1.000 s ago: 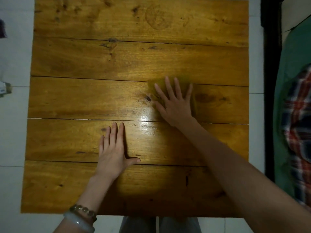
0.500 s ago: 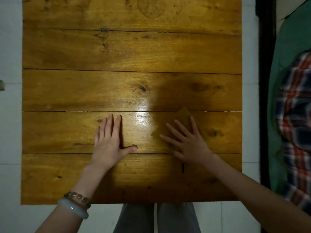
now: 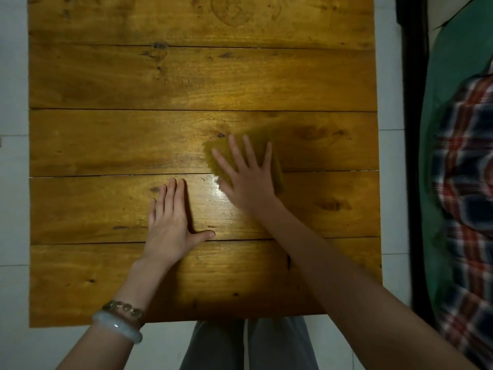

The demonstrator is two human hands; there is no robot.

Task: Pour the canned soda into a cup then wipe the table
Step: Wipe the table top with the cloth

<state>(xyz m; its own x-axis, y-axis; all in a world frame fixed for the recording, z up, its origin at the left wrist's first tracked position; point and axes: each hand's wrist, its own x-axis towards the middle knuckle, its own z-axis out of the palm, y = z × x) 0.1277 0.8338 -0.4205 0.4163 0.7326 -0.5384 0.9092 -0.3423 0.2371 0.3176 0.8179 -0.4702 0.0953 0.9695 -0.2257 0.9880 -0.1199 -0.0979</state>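
While the right hand [image 3: 248, 180] lies flat with its fingers spread and straight, it presses a cloth [image 3: 277, 169] down onto the wooden table [image 3: 106, 76], a little right of the table's middle. The cloth is a dull olive-yellow, close in colour to the varnished planks, and looks folded into a rough rectangle. Its edges are blurred, and most of it is hidden under the palm and fingers, so only its left, far and right margins show. It straddles the seam between the table's third and fourth planks, counted from the far edge.

The left hand [image 3: 170, 228] rests palm-down on the table's fourth plank, nearer the person than the cloth and apart from it. Its fingers are straight and together, its thumb is out to the side, and it holds nothing. A pale bangle [image 3: 117, 323] and a beaded bracelet [image 3: 125, 307] sit on that wrist, over the table's near edge. A bright glare shines on the table between the two hands.
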